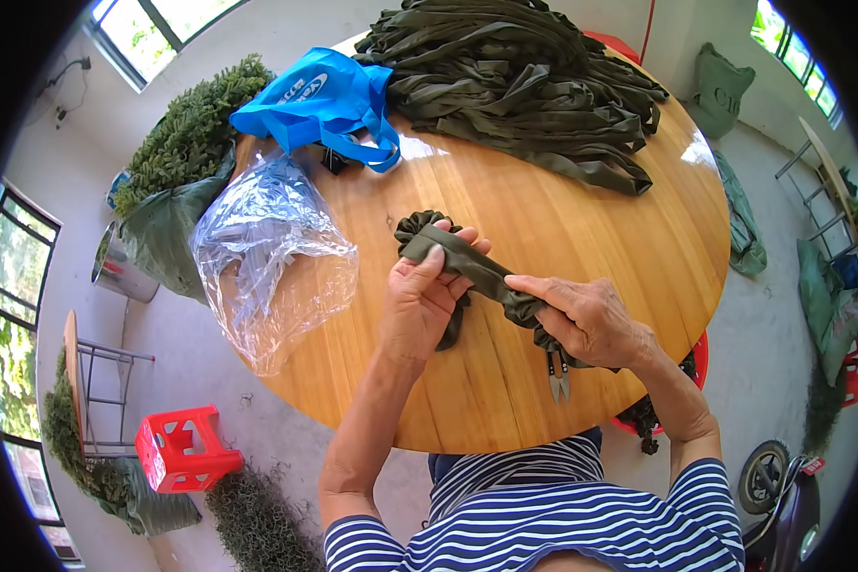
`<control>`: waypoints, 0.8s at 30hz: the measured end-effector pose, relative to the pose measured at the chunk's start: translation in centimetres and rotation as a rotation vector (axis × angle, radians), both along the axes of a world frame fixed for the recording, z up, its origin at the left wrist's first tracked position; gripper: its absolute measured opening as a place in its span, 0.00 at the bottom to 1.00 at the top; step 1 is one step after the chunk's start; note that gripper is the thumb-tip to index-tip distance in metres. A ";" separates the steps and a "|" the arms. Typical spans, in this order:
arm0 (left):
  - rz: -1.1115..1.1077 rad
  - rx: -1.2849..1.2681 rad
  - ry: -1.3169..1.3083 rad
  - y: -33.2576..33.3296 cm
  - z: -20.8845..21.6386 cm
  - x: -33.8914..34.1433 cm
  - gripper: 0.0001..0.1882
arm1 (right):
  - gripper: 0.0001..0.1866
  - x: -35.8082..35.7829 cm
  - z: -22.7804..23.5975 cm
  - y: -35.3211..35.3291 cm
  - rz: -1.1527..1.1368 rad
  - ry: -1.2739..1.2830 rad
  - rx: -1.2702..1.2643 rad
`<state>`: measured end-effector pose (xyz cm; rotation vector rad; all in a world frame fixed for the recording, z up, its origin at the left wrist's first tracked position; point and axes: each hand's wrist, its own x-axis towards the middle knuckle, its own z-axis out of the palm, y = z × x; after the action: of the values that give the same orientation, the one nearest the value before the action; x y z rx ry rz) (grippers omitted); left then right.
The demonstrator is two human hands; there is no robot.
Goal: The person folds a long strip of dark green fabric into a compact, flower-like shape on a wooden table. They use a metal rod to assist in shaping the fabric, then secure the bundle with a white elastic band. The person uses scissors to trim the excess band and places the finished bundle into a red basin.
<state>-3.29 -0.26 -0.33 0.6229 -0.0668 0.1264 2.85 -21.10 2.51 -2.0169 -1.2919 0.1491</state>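
Your left hand (419, 305) and right hand (586, 319) both pinch the olive fabric strip (472, 267); gathered ruffles bunch beyond each grip, the span between lies flat, snips (559, 374) hang under the right.

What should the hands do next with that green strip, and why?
Probably the left hand pushes more of the flat olive-green fabric strip toward the right hand, because the part by the right hand is already bunched into ruffles while the middle stretch lies smooth.

Frame centre: your left hand (419, 300) and right hand (591, 319) grip a ruffled olive fabric band (477, 270) above the round wooden table (582, 238); snips (559, 374) hang under the right hand.
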 end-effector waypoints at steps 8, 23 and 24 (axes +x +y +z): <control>0.116 0.303 0.075 -1.9 -1.7 0.1 0.19 | 0.20 -0.9 -0.7 0.8 -0.087 -0.006 0.087; -0.186 -0.061 0.185 -1.6 -0.2 0.1 0.24 | 0.14 0.2 -1.2 0.4 -0.074 -0.161 0.234; -0.144 -0.060 0.235 -1.5 -0.3 0.1 0.24 | 0.14 0.1 -1.0 0.1 -0.068 -0.151 0.201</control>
<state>-3.15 -1.77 -0.67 0.5677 0.1186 -0.0845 2.92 -21.04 1.53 -1.9253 -1.2736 -0.1622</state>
